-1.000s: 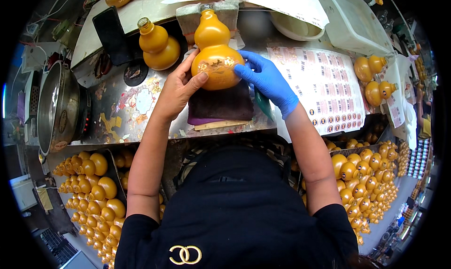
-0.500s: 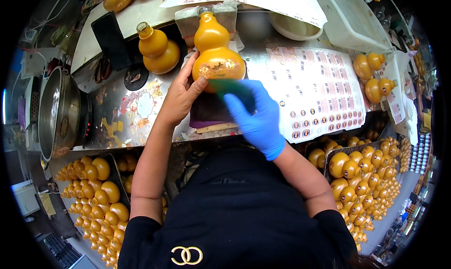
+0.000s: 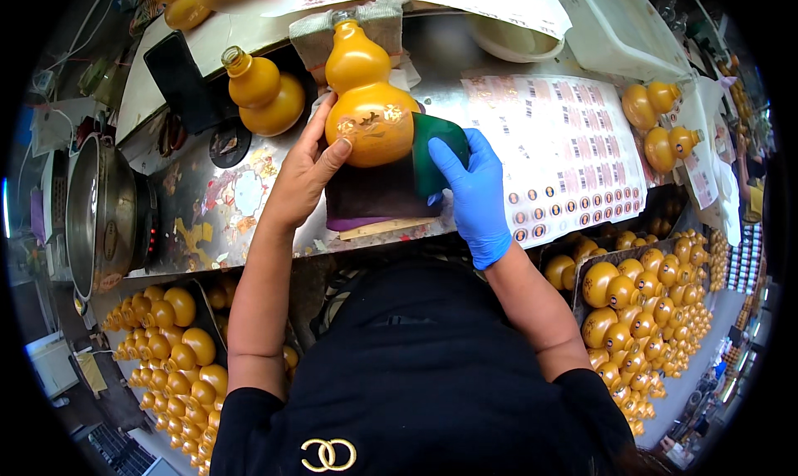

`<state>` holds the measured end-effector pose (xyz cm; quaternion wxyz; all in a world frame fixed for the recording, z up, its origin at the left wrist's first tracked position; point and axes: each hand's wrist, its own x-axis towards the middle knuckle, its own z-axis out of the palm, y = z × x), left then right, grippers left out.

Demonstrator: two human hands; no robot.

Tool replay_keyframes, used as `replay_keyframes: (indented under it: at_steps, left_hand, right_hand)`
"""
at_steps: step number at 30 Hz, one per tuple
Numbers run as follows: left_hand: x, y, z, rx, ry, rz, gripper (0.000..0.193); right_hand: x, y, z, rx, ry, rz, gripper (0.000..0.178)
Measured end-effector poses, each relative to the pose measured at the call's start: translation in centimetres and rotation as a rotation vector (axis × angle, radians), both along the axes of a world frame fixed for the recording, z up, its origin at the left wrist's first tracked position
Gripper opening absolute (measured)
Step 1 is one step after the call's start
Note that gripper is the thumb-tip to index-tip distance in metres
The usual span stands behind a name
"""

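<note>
A yellow gourd-shaped bottle (image 3: 366,93) lies in front of me, its neck pointing away on a folded cloth (image 3: 303,39). Gold decoration shows on its wide lower bulb. My bare left hand (image 3: 309,172) grips the left side of that bulb, thumb on top. In a blue glove, my right hand (image 3: 478,189) pinches a flat dark-green scraper (image 3: 436,152), whose left edge is against or just beside the bulb's right side. Below the bottle is a dark pad (image 3: 366,197) on the bench.
Another gourd bottle (image 3: 264,93) stands left, beside a phone (image 3: 184,81) on a stand. A metal pan (image 3: 96,210) sits at far left. Sticker sheets (image 3: 557,160) cover the right bench. Crates of yellow bottles (image 3: 640,301) flank me below; a white tub (image 3: 623,35) stands far right.
The green scraper has moved from the front of the bulb to its right side, and my right hand has shifted right. My left hand still holds the bottle. The whole view has shifted slightly.
</note>
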<state>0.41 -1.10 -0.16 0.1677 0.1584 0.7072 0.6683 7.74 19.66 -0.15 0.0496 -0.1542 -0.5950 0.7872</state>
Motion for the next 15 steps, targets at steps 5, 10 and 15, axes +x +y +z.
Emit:
replay_keyframes:
  at_steps: [5,10,15]
  left_hand:
    - [-0.3,-0.3,-0.2,0.16,-0.107,0.034,0.076]
    - [0.2,1.0,0.4,0.08,0.025,0.136,0.074]
    - [0.3,1.9,0.5,0.167,-0.148,0.089,0.076]
  right_hand:
    - [-1.2,2.5,0.0,-0.378,0.05,-0.049,0.024]
    - [-3.6,2.7,1.6,0.198,-0.032,0.151,0.042]
    - [-5.8,1.5,1.1,0.32,-0.034,0.43,0.062]
